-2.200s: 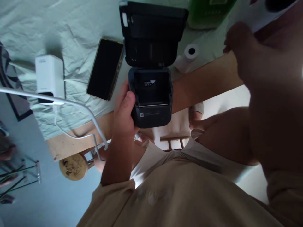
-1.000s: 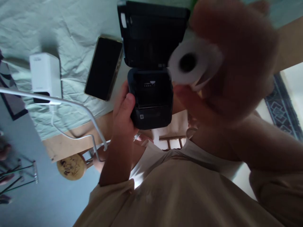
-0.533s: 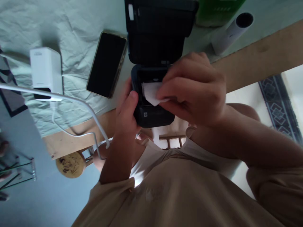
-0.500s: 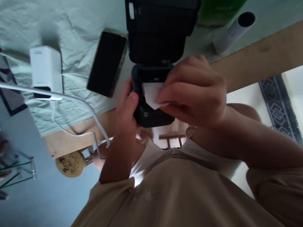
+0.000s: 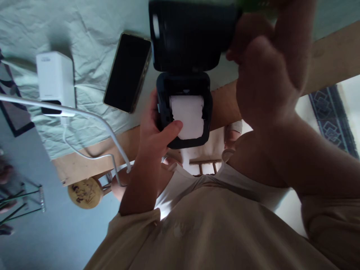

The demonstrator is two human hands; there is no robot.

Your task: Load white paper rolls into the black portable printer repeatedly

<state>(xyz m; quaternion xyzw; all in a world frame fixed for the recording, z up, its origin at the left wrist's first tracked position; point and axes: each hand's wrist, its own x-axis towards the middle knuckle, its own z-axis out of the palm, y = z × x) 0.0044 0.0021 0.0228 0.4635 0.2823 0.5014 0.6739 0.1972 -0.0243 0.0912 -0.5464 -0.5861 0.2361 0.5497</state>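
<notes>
A small black portable printer [image 5: 206, 140] is held over the table edge, its black lid [image 5: 191, 41] swung open away from me. Inside, a white paper roll [image 5: 189, 112] has its loose end lying toward the near rim. My left hand [image 5: 154, 131] grips the printer's left side, with the thumb pressed on the paper. My right hand [image 5: 264, 75], smeared by motion, is at the right edge of the lid, its fingers curled against that edge. Some of those fingers are hidden behind the lid and hand.
Left of the printer, a dark-screened phone [image 5: 128, 73] lies on the pale green cloth [image 5: 92, 22]. A white power bank [image 5: 56, 80] stands farther left with a white cable [image 5: 95, 116] arching past my left arm. A round stool [image 5: 86, 192] is below the wooden table edge [image 5: 95, 159].
My right hand has let go of the paper and moved up and right to the lid. My left thumb has shifted onto the paper, which now lies flat across the opening.
</notes>
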